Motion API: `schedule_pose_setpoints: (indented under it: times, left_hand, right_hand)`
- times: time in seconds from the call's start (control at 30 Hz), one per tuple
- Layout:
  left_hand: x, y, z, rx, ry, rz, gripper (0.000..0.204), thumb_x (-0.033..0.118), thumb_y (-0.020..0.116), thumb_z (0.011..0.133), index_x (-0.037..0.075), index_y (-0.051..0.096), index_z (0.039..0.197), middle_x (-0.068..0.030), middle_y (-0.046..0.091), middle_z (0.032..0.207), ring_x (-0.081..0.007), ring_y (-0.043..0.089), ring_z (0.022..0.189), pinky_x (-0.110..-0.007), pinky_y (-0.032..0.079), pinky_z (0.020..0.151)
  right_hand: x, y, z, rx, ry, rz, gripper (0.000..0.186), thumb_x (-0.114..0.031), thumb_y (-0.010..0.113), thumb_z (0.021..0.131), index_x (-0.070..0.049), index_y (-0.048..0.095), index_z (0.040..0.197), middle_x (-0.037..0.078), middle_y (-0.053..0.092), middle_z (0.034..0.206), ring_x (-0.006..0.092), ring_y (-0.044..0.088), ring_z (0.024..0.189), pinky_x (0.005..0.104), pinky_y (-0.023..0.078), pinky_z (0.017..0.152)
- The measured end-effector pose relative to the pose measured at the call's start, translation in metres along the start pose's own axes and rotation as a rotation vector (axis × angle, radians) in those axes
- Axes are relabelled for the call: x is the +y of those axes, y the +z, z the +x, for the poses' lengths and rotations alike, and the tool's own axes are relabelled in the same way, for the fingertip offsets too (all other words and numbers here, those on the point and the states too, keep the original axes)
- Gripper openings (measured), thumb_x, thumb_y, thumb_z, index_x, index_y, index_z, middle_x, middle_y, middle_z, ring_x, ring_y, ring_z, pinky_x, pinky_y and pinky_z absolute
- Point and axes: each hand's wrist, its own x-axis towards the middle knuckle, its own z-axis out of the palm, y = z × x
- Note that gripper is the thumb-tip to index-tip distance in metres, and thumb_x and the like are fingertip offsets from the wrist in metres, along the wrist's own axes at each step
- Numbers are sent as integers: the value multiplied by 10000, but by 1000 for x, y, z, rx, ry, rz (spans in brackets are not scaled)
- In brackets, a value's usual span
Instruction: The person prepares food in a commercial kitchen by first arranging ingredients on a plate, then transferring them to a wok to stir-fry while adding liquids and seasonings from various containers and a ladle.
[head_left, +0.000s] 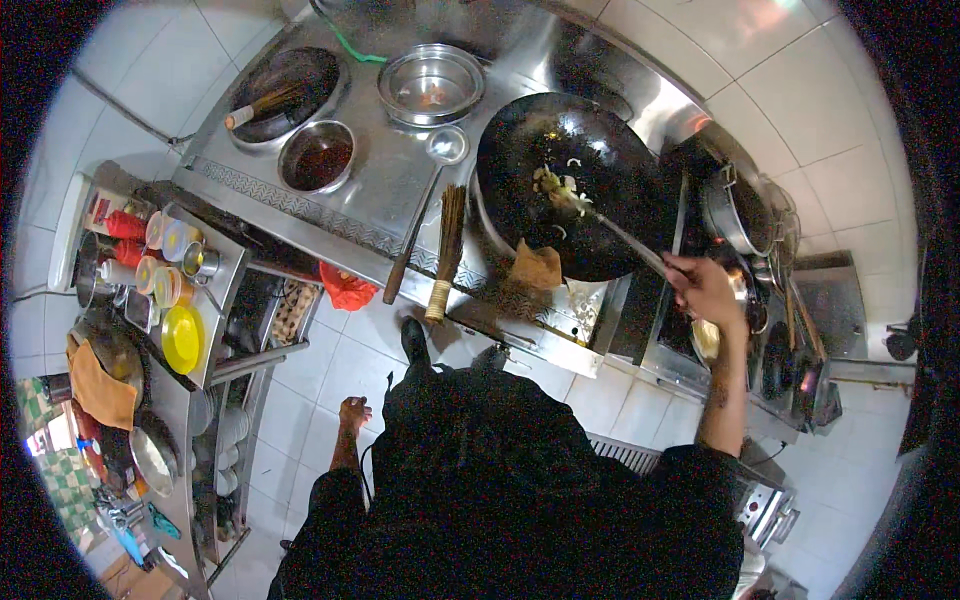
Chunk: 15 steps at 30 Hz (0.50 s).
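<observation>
Head view: right hand (703, 295) grips a utensil (628, 239) slanting forward-left into the wok (612, 165); left hand (353, 412) loosely curled.

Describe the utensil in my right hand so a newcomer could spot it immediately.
Find the big black wok on the metal stove, then the pale food inside. A long-handled metal utensil slants from that food to the right hand. Unlike the ladle lying left of the wok, this one is held.

Bright light; hard glare on shiny grey steel backsplash (665, 108). White square wall tiles (758, 62) bow; corners black, grainy.
</observation>
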Motion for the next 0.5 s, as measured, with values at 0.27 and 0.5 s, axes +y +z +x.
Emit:
schedule_pose_setpoints:
  times: [0.27, 0.5]
  left_hand:
    - [21, 7, 20, -34, 259, -39, 170, 145, 689, 883, 81, 544, 943, -83, 609, 651, -173, 571, 480, -294, 429, 392]
    - [48, 15, -1, -19, 158, 11, 191, 155, 698, 881, 72, 534, 931, -89, 611, 651, -173, 580, 494, -301, 435, 390]
  right_hand:
    - [20, 88, 80, 132, 32, 320, 384, -215, 578, 965, -144, 602, 1342, 74, 668, 735, 158, 596, 524, 320, 499, 491]
    - [12, 23, -2, 188, -265, -41, 351, -185, 582, 947, -85, 634, 1280, 210, 722, 973, 272, 711, 795, 369, 544, 743]
